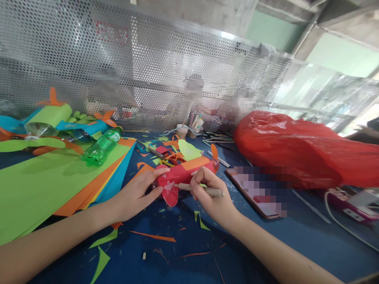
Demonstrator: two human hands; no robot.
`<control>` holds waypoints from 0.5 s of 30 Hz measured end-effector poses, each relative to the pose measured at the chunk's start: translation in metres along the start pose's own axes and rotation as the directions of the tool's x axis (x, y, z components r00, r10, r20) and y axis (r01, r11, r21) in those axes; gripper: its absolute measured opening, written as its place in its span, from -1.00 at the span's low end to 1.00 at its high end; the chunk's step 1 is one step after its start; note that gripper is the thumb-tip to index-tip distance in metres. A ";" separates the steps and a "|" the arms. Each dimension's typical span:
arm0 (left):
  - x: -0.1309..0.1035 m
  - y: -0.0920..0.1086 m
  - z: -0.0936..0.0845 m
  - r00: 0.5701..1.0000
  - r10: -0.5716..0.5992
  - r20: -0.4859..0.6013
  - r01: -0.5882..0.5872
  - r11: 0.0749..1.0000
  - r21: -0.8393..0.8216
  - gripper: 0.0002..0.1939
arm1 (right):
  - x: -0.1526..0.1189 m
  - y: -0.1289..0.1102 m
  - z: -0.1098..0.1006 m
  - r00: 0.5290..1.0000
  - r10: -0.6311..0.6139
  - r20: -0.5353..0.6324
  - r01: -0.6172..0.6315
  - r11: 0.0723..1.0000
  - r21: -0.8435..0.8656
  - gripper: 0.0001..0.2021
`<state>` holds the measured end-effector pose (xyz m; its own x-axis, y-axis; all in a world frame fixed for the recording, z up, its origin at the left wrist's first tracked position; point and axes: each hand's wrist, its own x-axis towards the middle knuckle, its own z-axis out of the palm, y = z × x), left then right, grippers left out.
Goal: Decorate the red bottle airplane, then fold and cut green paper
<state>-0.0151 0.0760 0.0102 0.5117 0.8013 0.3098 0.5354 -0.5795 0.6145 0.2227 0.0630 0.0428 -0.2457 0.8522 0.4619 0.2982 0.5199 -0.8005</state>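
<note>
My left hand (134, 195) grips the tail end of a toy plane (177, 173) made of a bottle wrapped in red paper, thumb and fingers on the paper. An orange paper band lies on the plane's top, and an orange propeller (214, 152) is at its far right end. On the red tail piece is a star (169, 188) drawn in pale lines. Between the fingers of my right hand (211, 197) is a light-coloured marker pen (216, 192), its tip at or very close to the star's edge.
At the left lie coloured paper sheets (38, 189), a green bottle (102, 148) and more paper planes (50, 116). Paper scraps (189, 150) sit behind the plane. A phone (251, 193), a red plastic bag (290, 146) and a power strip (352, 211) occupy the right. A perforated metal screen (166, 51) stands behind.
</note>
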 end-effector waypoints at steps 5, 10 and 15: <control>0.000 -0.001 0.000 1.000 0.013 -0.007 -0.013 1.000 0.013 -0.49 | -0.001 0.000 0.000 1.000 -0.001 0.009 0.001 1.000 0.009 -0.78; 0.000 -0.002 0.000 1.000 0.011 -0.011 -0.011 1.000 0.003 -0.49 | -0.003 -0.002 -0.001 1.000 -0.010 0.000 0.010 0.996 0.083 -0.76; 0.000 -0.004 0.001 0.999 0.026 -0.020 -0.026 1.000 -0.005 -0.50 | -0.004 -0.002 0.001 0.999 -0.032 0.038 0.029 0.997 0.078 -0.75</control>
<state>-0.0162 0.0783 0.0068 0.5115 0.7891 0.3401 0.5187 -0.5992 0.6099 0.2219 0.0580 0.0422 -0.2906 0.8320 0.4726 0.2180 0.5385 -0.8140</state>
